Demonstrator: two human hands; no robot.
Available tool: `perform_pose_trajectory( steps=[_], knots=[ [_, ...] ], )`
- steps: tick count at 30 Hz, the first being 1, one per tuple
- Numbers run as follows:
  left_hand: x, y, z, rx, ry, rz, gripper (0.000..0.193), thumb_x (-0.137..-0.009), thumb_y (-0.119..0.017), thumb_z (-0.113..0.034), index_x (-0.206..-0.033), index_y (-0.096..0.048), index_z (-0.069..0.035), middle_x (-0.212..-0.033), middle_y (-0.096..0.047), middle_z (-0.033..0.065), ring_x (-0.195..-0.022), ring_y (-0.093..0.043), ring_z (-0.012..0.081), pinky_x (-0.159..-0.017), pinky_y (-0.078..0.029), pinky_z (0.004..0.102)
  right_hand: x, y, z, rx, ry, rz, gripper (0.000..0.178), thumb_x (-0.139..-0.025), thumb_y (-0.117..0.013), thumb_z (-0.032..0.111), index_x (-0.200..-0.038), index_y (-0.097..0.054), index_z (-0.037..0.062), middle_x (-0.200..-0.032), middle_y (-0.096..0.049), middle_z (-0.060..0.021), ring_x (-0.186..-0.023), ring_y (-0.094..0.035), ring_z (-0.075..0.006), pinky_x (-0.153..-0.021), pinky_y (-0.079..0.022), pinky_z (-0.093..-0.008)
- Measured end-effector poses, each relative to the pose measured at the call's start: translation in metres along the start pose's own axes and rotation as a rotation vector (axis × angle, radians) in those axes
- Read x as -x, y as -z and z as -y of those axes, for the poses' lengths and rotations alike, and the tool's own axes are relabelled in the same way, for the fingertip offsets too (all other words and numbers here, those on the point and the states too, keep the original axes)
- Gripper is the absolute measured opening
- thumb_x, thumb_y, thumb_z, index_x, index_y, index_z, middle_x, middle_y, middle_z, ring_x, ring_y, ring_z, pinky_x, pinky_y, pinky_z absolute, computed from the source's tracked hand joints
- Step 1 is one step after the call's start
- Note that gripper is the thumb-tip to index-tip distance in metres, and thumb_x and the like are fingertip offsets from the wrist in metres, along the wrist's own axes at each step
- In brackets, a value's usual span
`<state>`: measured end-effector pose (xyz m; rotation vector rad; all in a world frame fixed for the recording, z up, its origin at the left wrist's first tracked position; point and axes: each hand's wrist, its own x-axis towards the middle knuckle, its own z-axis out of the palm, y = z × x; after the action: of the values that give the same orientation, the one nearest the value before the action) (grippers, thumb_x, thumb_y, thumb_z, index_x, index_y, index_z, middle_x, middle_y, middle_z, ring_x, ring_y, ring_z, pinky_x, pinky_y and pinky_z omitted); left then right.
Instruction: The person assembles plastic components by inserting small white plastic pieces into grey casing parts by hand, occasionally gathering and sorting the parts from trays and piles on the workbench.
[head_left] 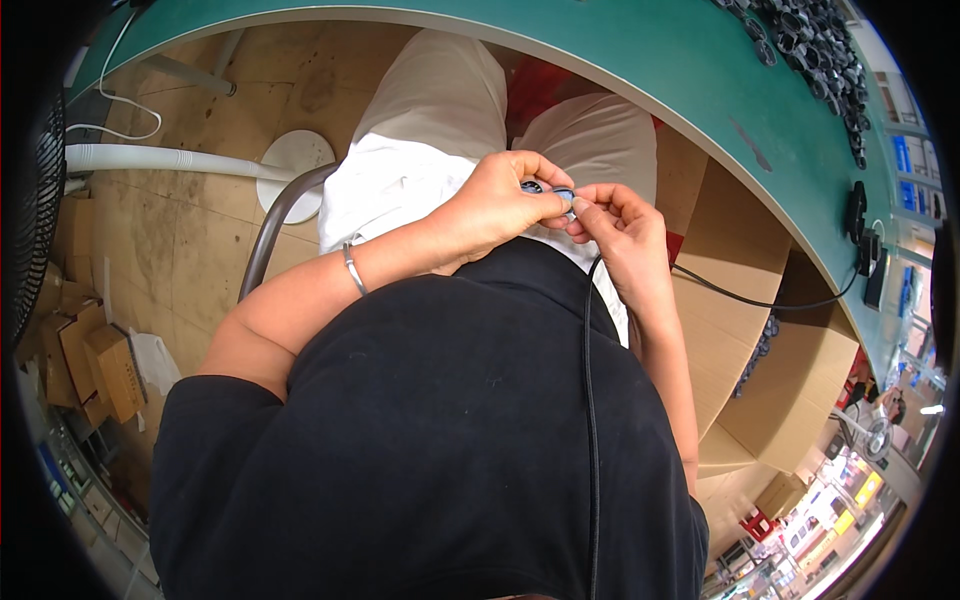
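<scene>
Above my lap, both hands meet on a small dark piece [533, 187] with rounded, shiny, blue-grey parts; its exact kind is hidden by the fingers. My left hand [500, 200] pinches it from the left between thumb and fingers. From the right, my right hand [625, 225] closes thumb and fingertips on the piece's right end. A pile of small dark, rounded, glossy pieces [810, 50] lies on the green table [640, 70], at the far right.
The table's curved edge runs just beyond my knees. An open cardboard box [735, 290] stands at my right, dark pieces [757, 355] inside. A black cable [740, 295] runs to black devices [868, 245] on the table. At left are a fan [38, 210] and cartons [110, 365].
</scene>
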<state>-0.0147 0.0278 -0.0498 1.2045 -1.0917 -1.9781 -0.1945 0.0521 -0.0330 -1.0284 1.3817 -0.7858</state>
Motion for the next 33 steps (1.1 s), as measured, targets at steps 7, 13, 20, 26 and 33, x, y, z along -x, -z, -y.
perform_pose_trajectory(
  steps=[7, 13, 20, 26, 33],
  knots=[
    [0.001, -0.002, 0.001, -0.053, -0.005, 0.046, 0.027, -0.092, -0.060, -0.003, -0.117, -0.060, 0.007, -0.102, -0.066, 0.0124, -0.093, -0.068, 0.0170, -0.084, -0.055, 0.0258, 0.001, 0.005, 0.004, 0.144, 0.015, 0.004, 0.014, -0.093, -0.061, 0.004, -0.102, -0.065, -0.0061, -0.079, -0.068, -0.0063, -0.073, -0.066, -0.0101, -0.069, -0.054, -0.0242],
    [0.002, -0.003, 0.001, -0.046, -0.001, 0.017, 0.026, -0.091, -0.061, -0.004, -0.115, -0.061, 0.006, -0.101, -0.066, 0.0112, -0.092, -0.068, 0.0154, -0.083, -0.055, 0.0260, 0.002, 0.005, -0.001, 0.094, 0.027, 0.039, 0.014, -0.095, -0.060, 0.006, -0.101, -0.065, -0.0056, -0.081, -0.068, -0.0061, -0.075, -0.065, -0.0097, -0.070, -0.053, -0.0243],
    [0.003, -0.002, -0.002, -0.153, -0.020, -0.029, 0.024, -0.092, -0.063, -0.006, -0.113, -0.062, 0.005, -0.101, -0.066, 0.0108, -0.091, -0.067, 0.0152, -0.082, -0.054, 0.0256, -0.004, 0.013, 0.000, -0.030, -0.017, 0.167, 0.018, -0.097, -0.060, 0.011, -0.103, -0.065, -0.0053, -0.085, -0.068, -0.0068, -0.081, -0.065, -0.0113, -0.076, -0.053, -0.0253],
    [-0.004, 0.000, 0.002, 0.047, 0.125, 0.083, 0.030, -0.097, -0.059, -0.013, -0.122, -0.059, 0.005, -0.105, -0.065, 0.0107, -0.093, -0.067, 0.0157, -0.083, -0.054, 0.0256, -0.007, 0.020, -0.001, 0.134, -0.060, 0.126, 0.017, -0.094, -0.064, 0.012, -0.098, -0.067, -0.0048, -0.079, -0.067, -0.0044, -0.073, -0.063, -0.0099, -0.066, -0.051, -0.0266],
    [-0.004, 0.000, 0.002, -0.109, 0.155, 0.126, 0.037, -0.098, -0.056, -0.017, -0.126, -0.055, 0.008, -0.111, -0.065, 0.0137, -0.092, -0.066, 0.0146, -0.081, -0.052, 0.0250, -0.005, 0.022, 0.000, 0.691, 0.321, 0.209, 0.013, -0.085, -0.070, 0.011, -0.089, -0.069, -0.0010, -0.076, -0.066, -0.0111, -0.063, -0.063, -0.0217, -0.060, -0.049, -0.0331]
  ],
)
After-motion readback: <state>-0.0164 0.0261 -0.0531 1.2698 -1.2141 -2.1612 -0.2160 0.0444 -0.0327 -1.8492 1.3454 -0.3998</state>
